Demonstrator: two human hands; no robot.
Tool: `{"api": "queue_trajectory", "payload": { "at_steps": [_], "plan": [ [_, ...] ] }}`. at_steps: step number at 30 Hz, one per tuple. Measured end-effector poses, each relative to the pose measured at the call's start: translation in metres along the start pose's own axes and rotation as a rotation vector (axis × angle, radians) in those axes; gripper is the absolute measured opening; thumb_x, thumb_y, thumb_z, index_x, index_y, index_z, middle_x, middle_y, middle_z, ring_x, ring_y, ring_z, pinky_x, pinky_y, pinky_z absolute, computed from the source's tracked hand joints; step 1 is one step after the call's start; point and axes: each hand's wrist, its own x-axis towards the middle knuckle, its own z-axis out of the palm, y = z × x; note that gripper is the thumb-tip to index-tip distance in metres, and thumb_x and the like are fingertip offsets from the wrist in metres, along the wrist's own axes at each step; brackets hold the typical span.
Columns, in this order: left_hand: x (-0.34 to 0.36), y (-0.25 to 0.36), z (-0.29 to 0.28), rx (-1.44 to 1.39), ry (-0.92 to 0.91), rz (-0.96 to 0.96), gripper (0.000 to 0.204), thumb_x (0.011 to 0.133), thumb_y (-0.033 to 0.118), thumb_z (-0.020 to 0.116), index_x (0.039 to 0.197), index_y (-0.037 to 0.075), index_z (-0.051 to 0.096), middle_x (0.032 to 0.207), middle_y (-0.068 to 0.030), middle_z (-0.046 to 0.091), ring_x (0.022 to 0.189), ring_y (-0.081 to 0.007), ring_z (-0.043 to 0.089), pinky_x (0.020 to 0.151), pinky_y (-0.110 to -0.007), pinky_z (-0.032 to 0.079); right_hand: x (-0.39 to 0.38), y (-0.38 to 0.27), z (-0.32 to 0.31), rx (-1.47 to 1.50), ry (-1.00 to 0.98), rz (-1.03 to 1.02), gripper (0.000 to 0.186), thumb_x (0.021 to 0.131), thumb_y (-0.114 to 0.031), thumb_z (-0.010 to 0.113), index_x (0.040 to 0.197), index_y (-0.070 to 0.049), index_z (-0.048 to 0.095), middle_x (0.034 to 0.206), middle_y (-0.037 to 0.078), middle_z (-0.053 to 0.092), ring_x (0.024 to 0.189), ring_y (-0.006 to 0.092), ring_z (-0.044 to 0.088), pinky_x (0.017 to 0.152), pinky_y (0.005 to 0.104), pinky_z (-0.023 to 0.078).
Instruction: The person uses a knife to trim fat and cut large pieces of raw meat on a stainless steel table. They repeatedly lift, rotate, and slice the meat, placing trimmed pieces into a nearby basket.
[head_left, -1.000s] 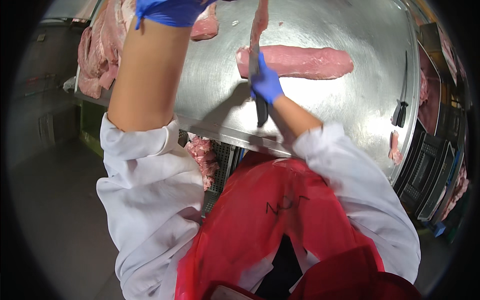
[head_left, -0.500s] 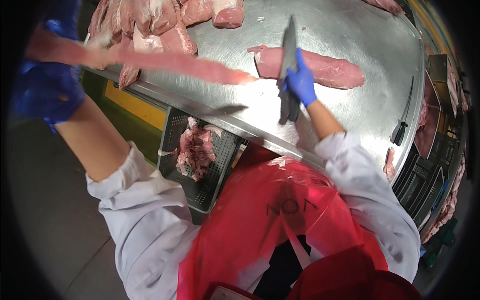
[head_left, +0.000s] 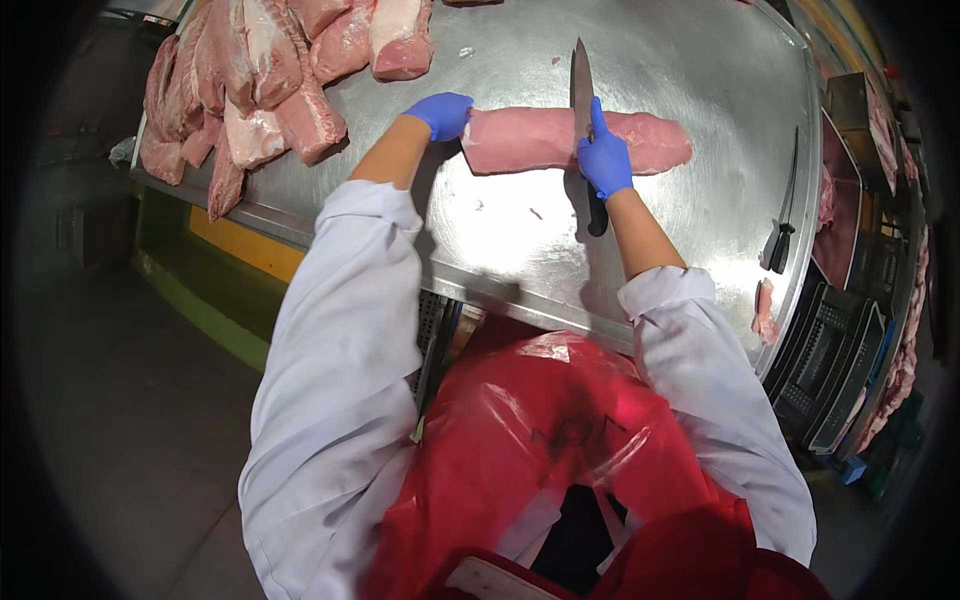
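A long, pale pink piece of meat [head_left: 530, 140] lies crosswise on the steel table. My left hand [head_left: 438, 116], in a blue glove, is at its left end, with the fingers closed on the end; the fingertips are partly hidden. In my right hand [head_left: 605, 165], also gloved in blue, is a knife [head_left: 582, 85] with a dark handle. Its blade points away from me and crosses above the middle of the meat. The right index finger stretches along the blade, while the other fingers wrap round the handle.
Several cuts of meat [head_left: 255, 70] are heaped at the table's far left. A second, slim knife [head_left: 783, 235] lies near the right edge, with a small meat scrap [head_left: 766, 312] closer to me. Dark crates [head_left: 825, 370] stand beyond that edge. My sleeve mostly hides a grey crate [head_left: 428, 325] below the table.
My left hand came in from the far left to the meat's left end. The long meat strip it held is no longer in it. My right hand keeps the knife over the meat.
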Motion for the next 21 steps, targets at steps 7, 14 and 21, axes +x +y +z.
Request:
{"api": "queue_trajectory", "payload": {
  "at_steps": [7, 14, 21],
  "plan": [
    [-0.04, 0.034, -0.026, 0.062, 0.125, 0.068, 0.019, 0.09, 0.018, 0.052, 0.1, 0.006, 0.064, 0.099, -0.023, 0.068, 0.094, -0.0438, 0.064, 0.082, -0.053, 0.05, 0.019, -0.082, 0.038, 0.374, -0.106, -0.125, 0.075, 0.091, -0.015, 0.054, 0.159, -0.015, 0.023, 0.113, 0.032, 0.066, 0.1, 0.0445, 0.068, 0.086, 0.0473, 0.053],
    [-0.055, 0.02, -0.029, 0.029, 0.207, 0.026, 0.02, 0.09, 0.018, 0.054, 0.103, 0.008, 0.065, 0.1, -0.0198, 0.069, 0.093, -0.0413, 0.066, 0.082, -0.05, 0.051, -0.033, -0.024, 0.053, 0.106, -0.21, -0.672, 0.064, 0.098, -0.02, 0.047, 0.159, -0.017, 0.026, 0.113, 0.027, 0.068, 0.097, 0.0405, 0.07, 0.088, 0.045, 0.054],
    [-0.078, 0.055, -0.059, -0.136, 0.217, 0.167, 0.021, 0.091, 0.015, 0.052, 0.107, 0.009, 0.064, 0.103, -0.0178, 0.069, 0.093, -0.0406, 0.065, 0.081, -0.049, 0.052, 0.034, -0.095, 0.024, 0.162, -0.686, -0.304, 0.068, 0.094, -0.013, 0.054, 0.158, -0.024, 0.032, 0.113, 0.02, 0.071, 0.082, 0.0297, 0.073, 0.076, 0.0387, 0.058]
  ]
}}
